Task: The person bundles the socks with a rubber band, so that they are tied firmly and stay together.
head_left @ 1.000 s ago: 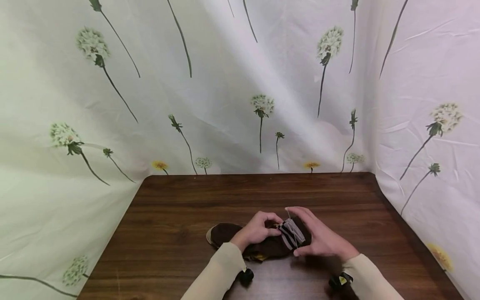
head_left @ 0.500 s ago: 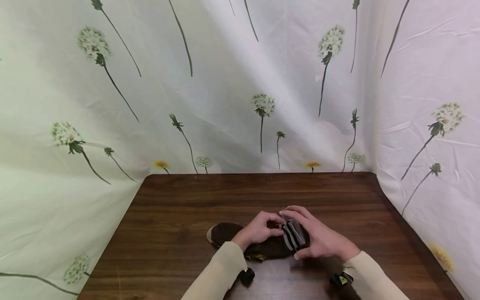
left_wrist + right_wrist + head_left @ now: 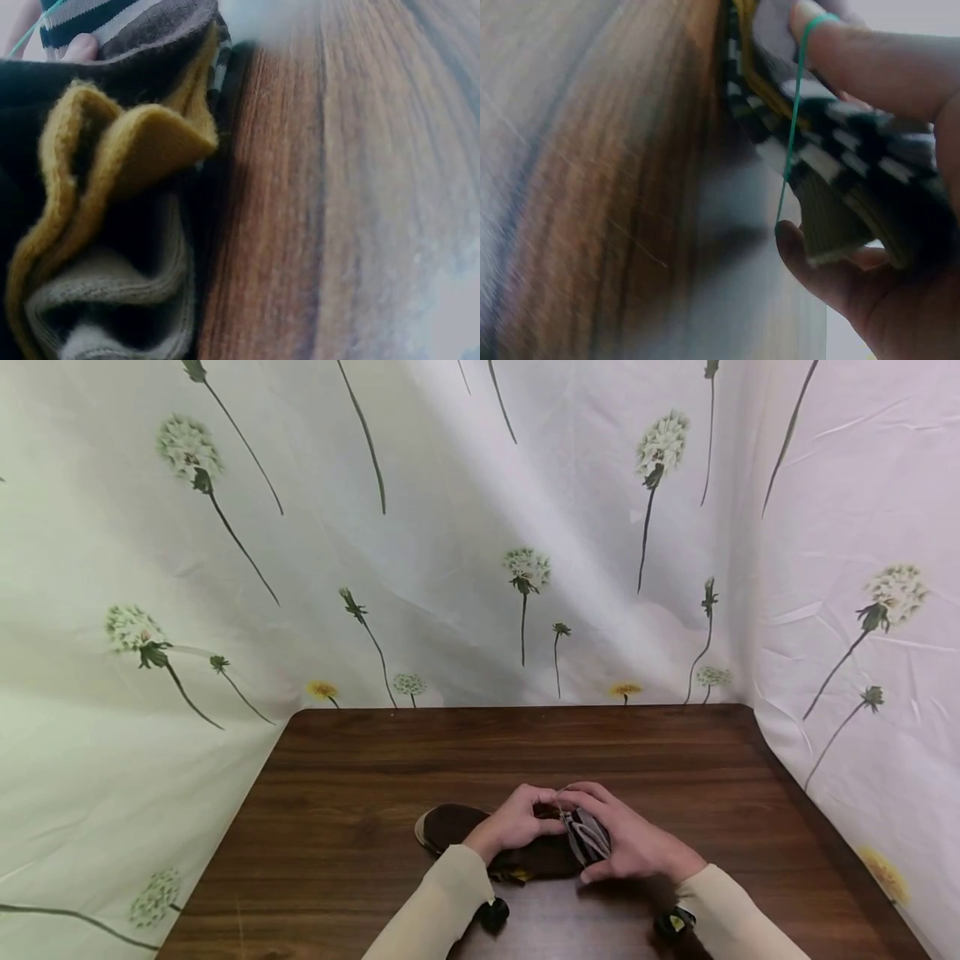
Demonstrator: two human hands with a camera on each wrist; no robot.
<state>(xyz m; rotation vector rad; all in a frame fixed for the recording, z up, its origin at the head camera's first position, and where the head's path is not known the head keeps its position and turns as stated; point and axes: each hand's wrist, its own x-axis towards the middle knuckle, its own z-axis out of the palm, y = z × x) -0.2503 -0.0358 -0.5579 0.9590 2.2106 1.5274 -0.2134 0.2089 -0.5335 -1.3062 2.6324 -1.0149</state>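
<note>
A bundle of socks (image 3: 453, 824), dark brown with striped, mustard and beige parts, lies on the table. My left hand (image 3: 517, 818) grips the bundle near its striped end, thumb and forefinger on the fabric. Around that end curves my right hand (image 3: 626, 839), with a thin green rubber band (image 3: 793, 135) stretched taut between its thumb and a finger. Checked dark-and-white knit (image 3: 847, 142) sits inside the right hand's curve. In the left wrist view a mustard cuff (image 3: 150, 142) and a beige cuff (image 3: 112, 292) fold out of the bundle.
The dark wood-grain table (image 3: 360, 760) carries the bundle. Behind it and at both sides hangs a white cloth (image 3: 450, 568) printed with dandelions. Black wrist devices (image 3: 492, 914) sit under both wrists.
My right hand has moved slightly left, closer to the left hand, bringing the stretched band further over the striped end. The left hand keeps its hold on the socks.
</note>
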